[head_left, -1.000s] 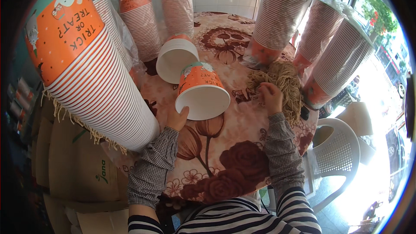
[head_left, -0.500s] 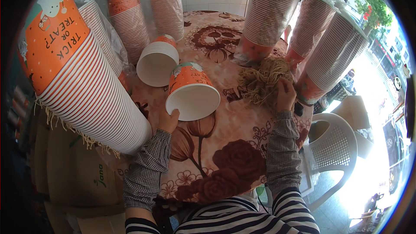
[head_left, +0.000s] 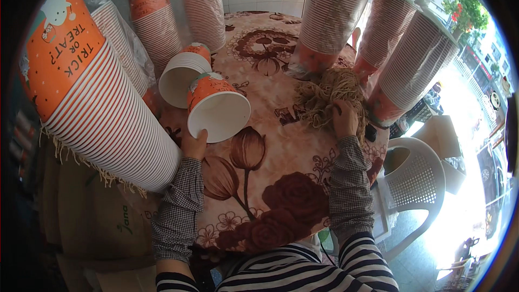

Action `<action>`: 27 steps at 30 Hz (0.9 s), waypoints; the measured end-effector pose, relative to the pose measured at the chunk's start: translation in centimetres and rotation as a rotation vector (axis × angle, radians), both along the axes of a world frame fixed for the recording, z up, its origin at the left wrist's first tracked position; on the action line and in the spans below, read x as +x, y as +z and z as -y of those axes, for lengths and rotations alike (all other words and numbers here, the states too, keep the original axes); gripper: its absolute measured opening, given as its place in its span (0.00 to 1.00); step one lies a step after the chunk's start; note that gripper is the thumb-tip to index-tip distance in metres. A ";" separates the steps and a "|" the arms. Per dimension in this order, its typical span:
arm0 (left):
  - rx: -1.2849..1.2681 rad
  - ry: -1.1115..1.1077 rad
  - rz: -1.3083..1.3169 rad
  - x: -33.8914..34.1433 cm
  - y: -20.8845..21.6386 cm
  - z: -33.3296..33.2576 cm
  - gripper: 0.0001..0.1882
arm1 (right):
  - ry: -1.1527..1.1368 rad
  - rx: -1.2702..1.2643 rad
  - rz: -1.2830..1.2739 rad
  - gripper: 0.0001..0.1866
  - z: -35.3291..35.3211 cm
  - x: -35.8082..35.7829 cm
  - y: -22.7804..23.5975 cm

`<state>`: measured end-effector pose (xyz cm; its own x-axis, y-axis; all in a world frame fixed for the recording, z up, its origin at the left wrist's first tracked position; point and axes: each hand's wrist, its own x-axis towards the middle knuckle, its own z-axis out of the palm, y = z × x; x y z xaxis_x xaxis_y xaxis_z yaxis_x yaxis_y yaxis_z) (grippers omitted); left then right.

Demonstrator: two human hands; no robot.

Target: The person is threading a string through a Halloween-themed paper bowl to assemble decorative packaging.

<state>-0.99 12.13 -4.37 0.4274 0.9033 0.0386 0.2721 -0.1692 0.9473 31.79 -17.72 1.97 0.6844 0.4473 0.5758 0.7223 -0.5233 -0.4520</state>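
My left hand (head_left: 193,144) grips an orange and white paper cup (head_left: 220,117) by its rim, thumb at the near edge. The cup lies tilted with its open white mouth toward me. Just behind it, a second stack of such paper cups (head_left: 178,84) lies on its side, close to touching. On the right, my right hand (head_left: 345,120) is closed, fingers curled into a tangled heap of tan strings (head_left: 320,100). Part of the strings is hidden behind that hand.
A tall leaning stack of cups (head_left: 108,108) stands at the left, tan strings hanging beneath it. Plastic-wrapped stacks (head_left: 203,13) line the back left, with more wrapped stacks (head_left: 413,67) at the right. A flowered cloth (head_left: 281,157) covers the round table. A white chair (head_left: 416,184) stands beyond its right edge.
My left hand has drawn the cup a little to the left, nearer the lying cups. My right hand has shifted slightly left over the strings, its fingers now deeper in them.
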 end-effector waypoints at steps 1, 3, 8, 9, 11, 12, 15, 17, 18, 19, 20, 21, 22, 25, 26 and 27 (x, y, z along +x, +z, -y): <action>0.139 0.007 -0.014 -0.8 -0.7 -0.7 0.28 | 0.015 0.005 -0.002 0.10 -0.6 -0.6 0.3; 0.179 0.013 0.061 -0.1 -0.1 0.1 0.30 | -0.021 0.032 -0.023 0.09 -0.5 -0.9 0.5; 0.273 0.097 0.240 0.7 2.8 3.3 0.37 | -0.009 -0.101 0.021 0.09 -1.3 -3.1 0.6; 0.435 0.163 0.215 0.6 3.3 3.8 0.38 | 0.014 -0.182 0.081 0.08 -1.8 -4.0 0.6; 0.599 0.234 0.184 0.2 4.3 5.0 0.38 | 0.042 -0.278 0.044 0.07 -3.0 -6.2 1.2; 0.773 0.196 0.206 0.1 4.9 5.7 0.36 | 0.066 -0.372 0.010 0.07 -3.6 -7.2 1.5; 1.033 0.079 0.201 0.5 6.0 8.4 0.30 | 0.212 -0.429 0.330 0.07 -4.3 -8.5 -0.6; 1.122 0.013 0.163 0.9 5.9 9.8 0.27 | 0.336 -0.393 0.328 0.08 -4.7 -9.9 -1.2; 1.043 -0.129 0.187 0.9 5.7 10.2 0.23 | 0.463 -0.354 0.327 0.08 -5.1 -10.9 -1.5; 0.959 -0.269 0.209 1.0 5.6 10.7 0.20 | 0.471 -0.352 0.326 0.08 -5.5 -12.1 -1.9; 0.959 -0.266 0.206 1.3 5.5 11.3 0.20 | 0.668 -0.319 0.160 0.09 -5.7 -13.2 -2.3; 0.653 -0.349 0.231 1.6 5.5 12.1 0.17 | 0.862 -0.282 -0.013 0.09 -5.9 -13.9 -2.6; 0.343 -0.421 0.253 1.9 5.5 12.7 0.15 | 0.868 -0.281 -0.017 0.09 -6.0 -14.2 -2.7; 0.002 -0.489 0.235 2.8 4.8 12.9 0.13 | 1.122 -0.037 -0.630 0.10 -6.1 -15.2 -1.5; 0.002 -0.470 0.230 2.6 4.4 12.7 0.13 | 1.047 0.031 -0.776 0.09 -5.8 -15.4 0.1; -0.023 -0.520 0.254 2.8 4.0 12.5 0.13 | 0.956 0.099 -0.916 0.09 -5.6 -14.9 1.1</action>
<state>1.77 -0.34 -0.37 0.7953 0.5787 0.1805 -0.0775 -0.1982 0.9771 16.85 -12.15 3.04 0.2812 0.9500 0.1359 0.2012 0.0800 -0.9763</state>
